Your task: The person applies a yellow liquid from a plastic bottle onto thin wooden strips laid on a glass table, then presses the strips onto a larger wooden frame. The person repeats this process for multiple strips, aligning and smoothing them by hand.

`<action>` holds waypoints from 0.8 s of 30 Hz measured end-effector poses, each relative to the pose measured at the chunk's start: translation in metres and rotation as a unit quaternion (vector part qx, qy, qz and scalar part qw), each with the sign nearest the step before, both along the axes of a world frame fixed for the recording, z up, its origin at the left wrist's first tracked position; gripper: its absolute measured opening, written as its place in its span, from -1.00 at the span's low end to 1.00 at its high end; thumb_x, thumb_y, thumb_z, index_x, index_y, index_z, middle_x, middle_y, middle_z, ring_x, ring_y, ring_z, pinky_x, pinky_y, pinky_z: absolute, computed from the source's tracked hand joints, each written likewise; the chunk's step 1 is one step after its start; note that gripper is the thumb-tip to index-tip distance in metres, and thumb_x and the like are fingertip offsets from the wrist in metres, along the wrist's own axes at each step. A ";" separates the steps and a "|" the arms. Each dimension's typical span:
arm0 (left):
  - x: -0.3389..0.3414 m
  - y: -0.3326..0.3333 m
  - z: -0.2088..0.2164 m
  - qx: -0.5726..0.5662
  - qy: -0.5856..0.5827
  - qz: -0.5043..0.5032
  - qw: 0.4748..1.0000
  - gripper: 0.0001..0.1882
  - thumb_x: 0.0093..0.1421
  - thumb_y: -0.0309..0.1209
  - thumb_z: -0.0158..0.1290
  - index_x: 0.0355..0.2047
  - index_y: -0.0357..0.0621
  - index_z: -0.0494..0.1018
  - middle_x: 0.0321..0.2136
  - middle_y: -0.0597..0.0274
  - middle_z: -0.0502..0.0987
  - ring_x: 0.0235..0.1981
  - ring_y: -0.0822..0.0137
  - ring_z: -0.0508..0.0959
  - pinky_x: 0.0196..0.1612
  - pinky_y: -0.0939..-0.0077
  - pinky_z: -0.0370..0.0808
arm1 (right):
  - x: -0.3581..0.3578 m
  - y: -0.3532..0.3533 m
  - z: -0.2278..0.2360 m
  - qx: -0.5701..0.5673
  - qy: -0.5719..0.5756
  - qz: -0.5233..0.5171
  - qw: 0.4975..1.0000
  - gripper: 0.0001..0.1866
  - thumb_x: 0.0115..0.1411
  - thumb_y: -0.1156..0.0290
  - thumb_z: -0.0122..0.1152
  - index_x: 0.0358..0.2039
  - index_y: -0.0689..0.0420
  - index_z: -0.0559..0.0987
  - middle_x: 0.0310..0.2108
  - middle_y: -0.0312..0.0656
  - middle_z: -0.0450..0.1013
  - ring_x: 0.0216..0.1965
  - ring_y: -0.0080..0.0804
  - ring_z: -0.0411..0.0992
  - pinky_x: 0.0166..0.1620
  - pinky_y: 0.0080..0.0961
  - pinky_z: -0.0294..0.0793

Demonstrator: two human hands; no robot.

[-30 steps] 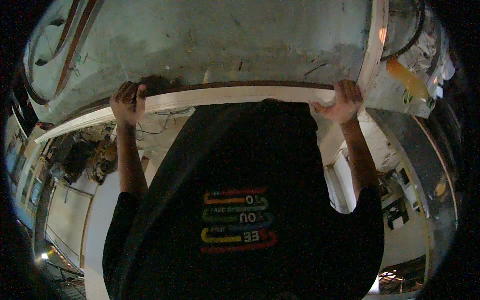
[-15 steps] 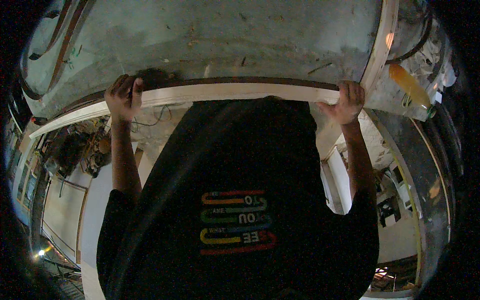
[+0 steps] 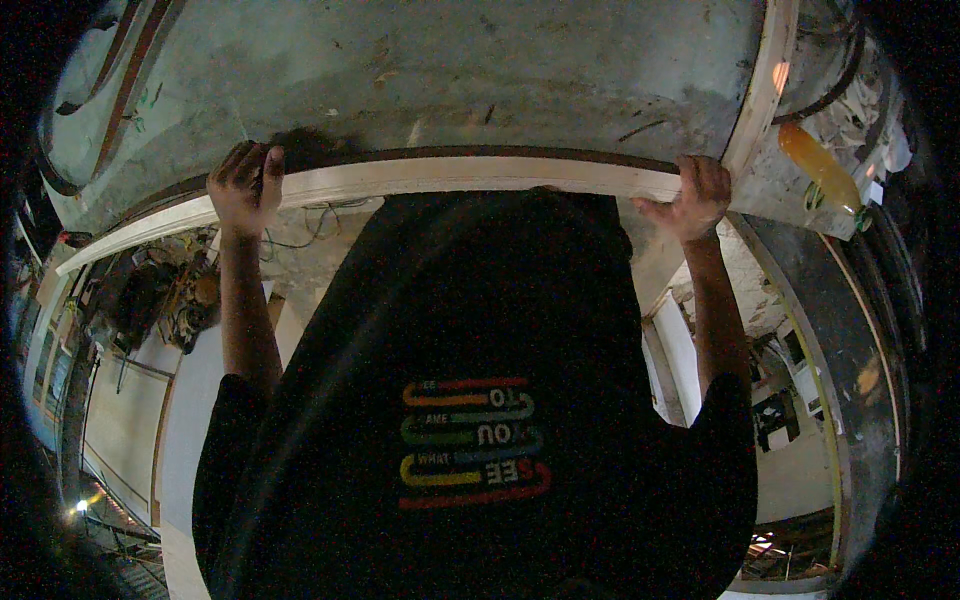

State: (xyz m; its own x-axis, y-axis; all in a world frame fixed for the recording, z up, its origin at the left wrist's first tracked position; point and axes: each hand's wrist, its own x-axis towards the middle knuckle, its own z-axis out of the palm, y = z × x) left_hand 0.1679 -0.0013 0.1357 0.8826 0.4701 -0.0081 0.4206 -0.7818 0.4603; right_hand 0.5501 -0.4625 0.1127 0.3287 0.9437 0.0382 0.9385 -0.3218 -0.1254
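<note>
A long pale wooden frame bar [image 3: 450, 176] runs across the view in front of my body, bowed by the lens. Near its left part my left hand [image 3: 246, 190] is closed around it, fingers over the far edge and thumb beside them. My right hand [image 3: 692, 200] grips the bar at its right end, thumb pointing inward along it. There a second pale frame piece [image 3: 760, 100] meets the bar and runs away from me. A dark strip lies along the bar's far edge. The undersides of both grips are hidden.
Grey, stained concrete floor [image 3: 450, 70] lies beyond the bar. A plastic bottle with orange-yellow contents [image 3: 820, 170] lies at the right. Curved dark strips [image 3: 130, 90] are at the far left. A thin cord [image 3: 310, 225] and a dark cluttered heap [image 3: 150, 300] lie on the near left.
The bar and both hands sit very slightly higher in the picture. Each hand keeps its hold in the same place.
</note>
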 end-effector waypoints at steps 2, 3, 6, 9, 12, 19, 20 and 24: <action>-0.001 0.001 -0.001 0.006 -0.003 0.003 1.000 -0.70 0.28 -0.37 0.12 -0.59 -0.19 0.39 -0.63 0.10 0.35 -0.64 0.02 0.41 -0.56 0.22 0.30 | 0.000 -0.002 -0.005 0.023 -0.001 -0.004 1.000 -0.12 -0.17 -0.54 0.33 -0.24 0.09 0.56 -0.32 -0.12 0.44 -0.27 -0.10 0.44 -0.19 -0.05 0.40; -0.001 0.001 -0.001 0.012 -0.008 -0.002 1.000 -0.69 0.28 -0.36 0.12 -0.59 -0.19 0.39 -0.63 0.10 0.35 -0.64 0.02 0.41 -0.56 0.22 0.30 | 0.000 -0.002 -0.007 0.032 -0.014 0.000 0.999 -0.12 -0.17 -0.54 0.33 -0.24 0.09 0.56 -0.32 -0.12 0.44 -0.27 -0.10 0.44 -0.20 -0.05 0.40; -0.001 0.000 0.000 0.015 0.004 -0.002 1.000 -0.69 0.29 -0.36 0.11 -0.59 -0.18 0.38 -0.63 0.11 0.36 -0.63 0.03 0.42 -0.55 0.22 0.31 | 0.001 -0.002 -0.011 0.062 -0.039 0.007 0.997 -0.12 -0.17 -0.56 0.32 -0.26 0.09 0.57 -0.34 -0.12 0.45 -0.31 -0.10 0.45 -0.22 -0.07 0.42; -0.001 -0.001 0.001 0.014 0.010 0.006 1.000 -0.69 0.29 -0.36 0.11 -0.58 -0.18 0.39 -0.63 0.11 0.36 -0.62 0.03 0.44 -0.55 0.23 0.33 | 0.000 -0.001 -0.011 0.069 -0.051 0.008 0.996 -0.13 -0.13 -0.56 0.28 -0.27 0.11 0.58 -0.37 -0.12 0.46 -0.34 -0.09 0.46 -0.26 -0.11 0.42; -0.001 -0.001 0.002 0.008 0.000 0.006 1.000 -0.70 0.29 -0.37 0.11 -0.58 -0.18 0.40 -0.62 0.11 0.37 -0.61 0.03 0.44 -0.54 0.23 0.34 | -0.001 0.002 -0.011 0.077 -0.043 0.003 0.996 -0.13 -0.06 -0.56 0.22 -0.28 0.13 0.59 -0.37 -0.12 0.47 -0.36 -0.09 0.46 -0.28 -0.14 0.41; -0.002 0.003 -0.001 0.019 0.007 -0.001 1.000 -0.73 0.29 -0.37 0.10 -0.56 -0.18 0.44 -0.62 0.11 0.39 -0.61 0.05 0.44 -0.53 0.25 0.34 | -0.004 0.011 0.001 0.067 -0.005 -0.014 0.998 -0.16 -0.16 -0.48 0.37 -0.24 0.11 0.59 -0.32 -0.12 0.49 -0.29 -0.08 0.47 -0.19 -0.10 0.43; -0.002 0.003 -0.001 0.020 0.003 0.000 1.000 -0.73 0.29 -0.37 0.11 -0.56 -0.18 0.44 -0.62 0.11 0.39 -0.61 0.05 0.44 -0.53 0.25 0.33 | -0.005 0.015 0.006 0.062 0.004 -0.007 0.998 -0.15 -0.19 -0.46 0.43 -0.22 0.10 0.60 -0.29 -0.11 0.51 -0.25 -0.08 0.49 -0.14 -0.08 0.44; -0.003 0.001 -0.001 0.027 0.021 0.001 0.999 -0.72 0.28 -0.37 0.12 -0.57 -0.18 0.44 -0.64 0.10 0.38 -0.62 0.05 0.44 -0.54 0.25 0.34 | -0.019 0.043 0.026 0.085 0.036 -0.015 0.996 -0.21 -0.13 -0.37 0.44 -0.14 0.08 0.60 -0.21 -0.13 0.48 -0.15 -0.10 0.45 -0.05 -0.12 0.39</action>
